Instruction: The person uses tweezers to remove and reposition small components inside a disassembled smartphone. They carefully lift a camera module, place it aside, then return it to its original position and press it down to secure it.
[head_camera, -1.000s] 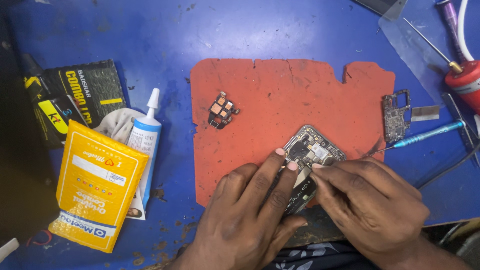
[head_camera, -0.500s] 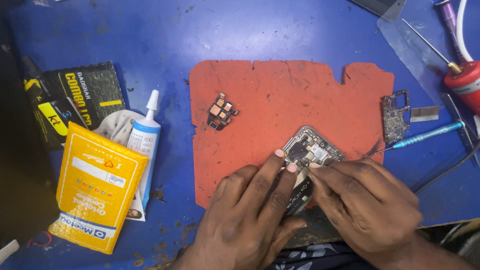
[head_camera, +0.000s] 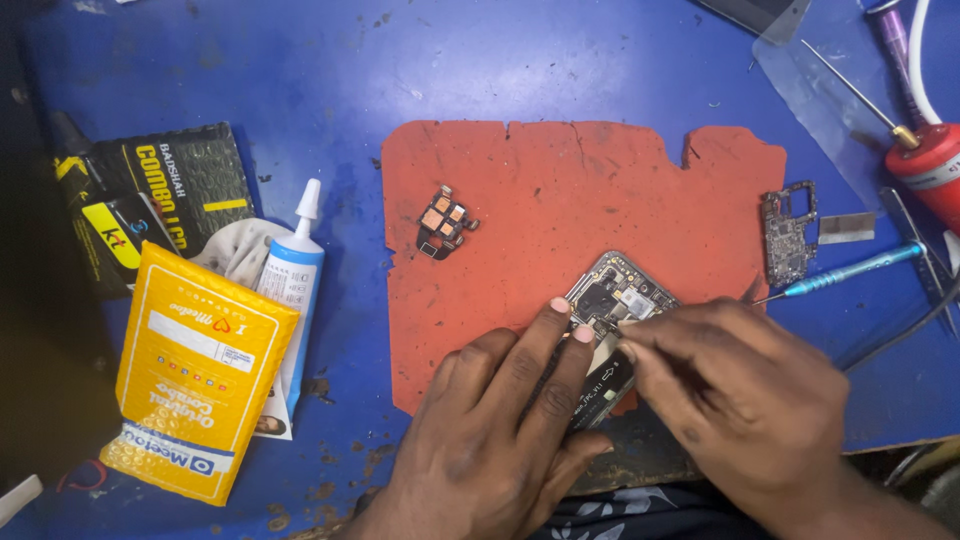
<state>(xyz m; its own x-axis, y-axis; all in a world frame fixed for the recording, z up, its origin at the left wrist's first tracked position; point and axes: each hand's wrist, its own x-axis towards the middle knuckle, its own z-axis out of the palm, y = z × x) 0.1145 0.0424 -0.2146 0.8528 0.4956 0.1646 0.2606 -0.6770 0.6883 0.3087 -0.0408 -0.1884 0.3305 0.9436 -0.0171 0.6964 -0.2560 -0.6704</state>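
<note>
Head view: an opened phone (head_camera: 612, 300) lies on the lower right part of a red mat (head_camera: 560, 200), its back off and the boards bare. The left hand (head_camera: 500, 430) lies flat over its lower half, fingers together and stretched out, two fingertips (head_camera: 560, 306) pressing at the edge of the exposed board to hold it down. The right hand (head_camera: 740, 390) comes in from the right with thumb and forefinger drawn together in a pinch over the middle of the phone; whether they grip a small part or a tool tip I cannot tell, since the fingers hide it.

The risks, as I judge them: the pinch works right over fine connectors, so a slip or too hard a pull could tear a flex cable or bend a pin. The left fingertips press near bare components, and a heavier push could crack one or shift the phone on the mat. A loose camera module (head_camera: 442, 222) sits apart on the mat's left, and a small board (head_camera: 787, 232) lies at its right edge beside a blue screwdriver (head_camera: 850, 270); a sweeping wrist could knock either off. A glue tube (head_camera: 290, 290) and a yellow pouch (head_camera: 195, 375) lie well to the left.
</note>
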